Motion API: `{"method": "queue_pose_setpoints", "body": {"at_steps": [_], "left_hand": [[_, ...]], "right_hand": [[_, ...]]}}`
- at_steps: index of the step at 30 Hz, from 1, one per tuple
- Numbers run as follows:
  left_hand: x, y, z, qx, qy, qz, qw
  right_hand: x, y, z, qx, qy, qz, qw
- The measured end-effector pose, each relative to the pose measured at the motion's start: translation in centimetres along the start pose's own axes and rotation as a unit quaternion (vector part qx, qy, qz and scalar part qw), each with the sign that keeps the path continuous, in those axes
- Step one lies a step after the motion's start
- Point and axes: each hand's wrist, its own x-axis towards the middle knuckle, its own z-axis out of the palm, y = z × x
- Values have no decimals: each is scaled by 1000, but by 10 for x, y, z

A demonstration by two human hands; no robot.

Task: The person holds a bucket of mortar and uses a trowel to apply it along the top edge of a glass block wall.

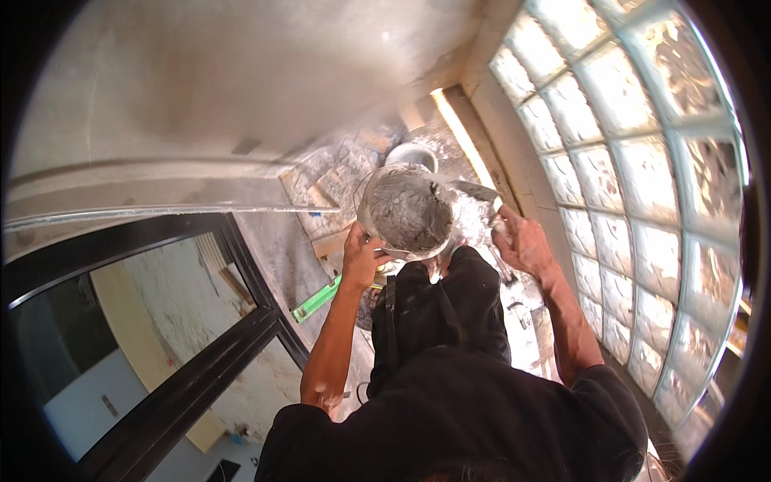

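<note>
A round bucket (367,195) full of thick grey mortar (408,212) is in front of my legs. My left hand (362,255) is closed on its near left rim. To the right of the bucket, my right hand (524,243) grips a trowel. The metal blade of the trowel (475,191) points left toward the bucket's right edge. The part of the handle inside my fist is hidden.
Beyond the bucket stands a white pail (413,156). A green spirit level (316,300) lies by my left forearm. A glass-block wall (634,169) rises on the right, a plastered wall (201,88) ahead, and a black frame (241,269) at left.
</note>
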Motion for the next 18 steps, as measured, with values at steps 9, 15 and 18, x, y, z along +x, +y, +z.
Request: {"method": "queue_pose_setpoints", "body": {"at_steps": [9,15,18], "left_hand": [[-42,-37,68,141,-134,2,981],[-66,-78,80,90,-195,-37,976],[-79,-87,92,164,-217,-12,962]], "right_hand": [[-5,-13,69,-155,-19,42,987],[-100,-17,70,-186,-57,-72,978],[-132,11,52,-182,-110,-66,975]]}}
